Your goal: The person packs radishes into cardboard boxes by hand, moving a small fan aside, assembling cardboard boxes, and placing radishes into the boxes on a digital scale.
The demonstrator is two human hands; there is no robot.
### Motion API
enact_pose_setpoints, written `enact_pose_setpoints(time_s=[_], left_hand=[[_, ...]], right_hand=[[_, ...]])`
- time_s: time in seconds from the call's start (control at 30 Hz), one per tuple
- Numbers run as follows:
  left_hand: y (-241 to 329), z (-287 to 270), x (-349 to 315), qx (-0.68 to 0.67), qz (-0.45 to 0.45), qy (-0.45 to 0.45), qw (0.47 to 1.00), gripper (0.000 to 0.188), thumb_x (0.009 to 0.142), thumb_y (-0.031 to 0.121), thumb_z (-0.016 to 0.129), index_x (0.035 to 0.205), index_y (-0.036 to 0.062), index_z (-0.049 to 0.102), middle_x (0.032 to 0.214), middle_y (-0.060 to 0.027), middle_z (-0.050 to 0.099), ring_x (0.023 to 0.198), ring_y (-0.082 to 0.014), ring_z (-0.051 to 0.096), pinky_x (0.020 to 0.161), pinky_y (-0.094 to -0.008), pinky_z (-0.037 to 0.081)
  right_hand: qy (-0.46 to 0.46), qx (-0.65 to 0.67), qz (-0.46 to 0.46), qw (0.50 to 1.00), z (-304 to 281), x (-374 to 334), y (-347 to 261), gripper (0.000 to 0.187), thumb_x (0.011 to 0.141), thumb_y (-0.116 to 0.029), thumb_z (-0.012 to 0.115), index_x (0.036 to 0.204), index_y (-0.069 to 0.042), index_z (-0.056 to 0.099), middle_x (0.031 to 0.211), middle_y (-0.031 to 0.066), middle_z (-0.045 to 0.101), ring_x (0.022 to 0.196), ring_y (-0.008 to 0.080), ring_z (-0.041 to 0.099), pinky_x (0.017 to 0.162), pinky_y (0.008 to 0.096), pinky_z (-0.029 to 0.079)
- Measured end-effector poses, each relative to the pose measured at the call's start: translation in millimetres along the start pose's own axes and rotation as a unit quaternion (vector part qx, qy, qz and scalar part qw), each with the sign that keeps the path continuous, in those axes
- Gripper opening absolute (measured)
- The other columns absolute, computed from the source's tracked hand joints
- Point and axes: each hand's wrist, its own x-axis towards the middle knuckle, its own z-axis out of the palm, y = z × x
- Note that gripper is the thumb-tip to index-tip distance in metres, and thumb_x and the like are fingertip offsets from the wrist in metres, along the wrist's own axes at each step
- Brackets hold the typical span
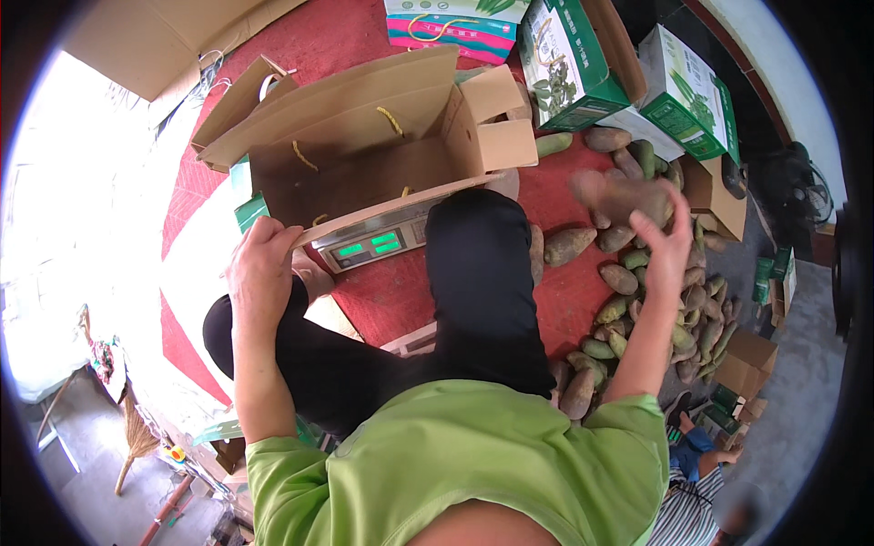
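Note:
My left hand (261, 264) pinches the near left edge of an opened cardboard box (355, 182), whose yellow cord handles show inside. The box rests on a weighing scale (371, 247) with lit green displays. To the right, my right hand (666, 238) grips a soil-covered radish (628, 198), both smeared by motion, above the radishes on the red cloth. A big heap of green and brown radishes (706, 318) spreads on the right, with several loose ones, among them a thick radish (570, 246), nearer my knee. No radish shows in the part of the box I can see.
Green and white printed cartons (569, 68) stand at the far right, beside another carton (687, 91). A pink and blue box (455, 35) is at the back. Another person (696, 496) sits at lower right. A broom (135, 432) leans at lower left.

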Motion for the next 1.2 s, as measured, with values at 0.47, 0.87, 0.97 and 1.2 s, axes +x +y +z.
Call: enact_pose_setpoints(time_s=[0.47, 0.87, 0.97, 1.2], left_hand=[[5, -3, -3, 0.033, 0.003, -0.006, 0.999, 0.016, 0.079, 0.011, 0.059, 0.092, 0.0126, 0.069, 0.087, -0.0045, 0.057, 0.082, -0.0259, 0.06, 0.07, -0.0364, 0.047], [6, 0, 1, 0.03, 0.008, 0.004, 1.0, 0.018, 0.075, 0.005, 0.062, 0.09, 0.0113, 0.068, 0.085, -0.0035, 0.056, 0.077, -0.0242, 0.059, 0.065, -0.0355, 0.047], [3, 5, 2, 0.013, 0.019, 0.01, 1.0, 0.018, 0.076, 0.005, 0.061, 0.091, 0.011, 0.069, 0.084, -0.0037, 0.057, 0.077, -0.0238, 0.059, 0.065, -0.0351, 0.047], [9, 5, -1, 0.031, 0.007, -0.005, 0.999, 0.015, 0.079, 0.007, 0.061, 0.092, 0.0097, 0.068, 0.084, -0.0041, 0.057, 0.076, -0.0225, 0.059, 0.066, -0.0335, 0.047]], right_hand=[[-0.447, -0.194, -0.248, 0.838, 239, 54, -85, 0.067, 0.055, -0.025, 0.078, 0.113, -0.002, 0.053, 0.11, 0.0207, 0.053, 0.102, 0.0334, 0.053, 0.088, 0.0378, 0.044], [-0.588, -0.434, -0.24, 0.639, 286, 55, -67, 0.078, 0.063, -0.027, 0.076, 0.129, -0.001, 0.043, 0.119, 0.0182, 0.056, 0.112, 0.0313, 0.053, 0.093, 0.0393, 0.043], [-0.485, -0.203, -0.258, 0.81, 254, 55, -76, 0.061, 0.069, -0.029, 0.071, 0.122, -0.007, 0.051, 0.114, 0.0149, 0.059, 0.106, 0.0281, 0.057, 0.092, 0.04, 0.044], [-0.208, 0.05, -0.154, 0.965, 104, 48, -48, 0.028, 0.081, -0.015, 0.063, 0.106, -0.003, 0.061, 0.091, 0.0039, 0.065, 0.08, 0.0098, 0.06, 0.07, 0.0249, 0.049]])
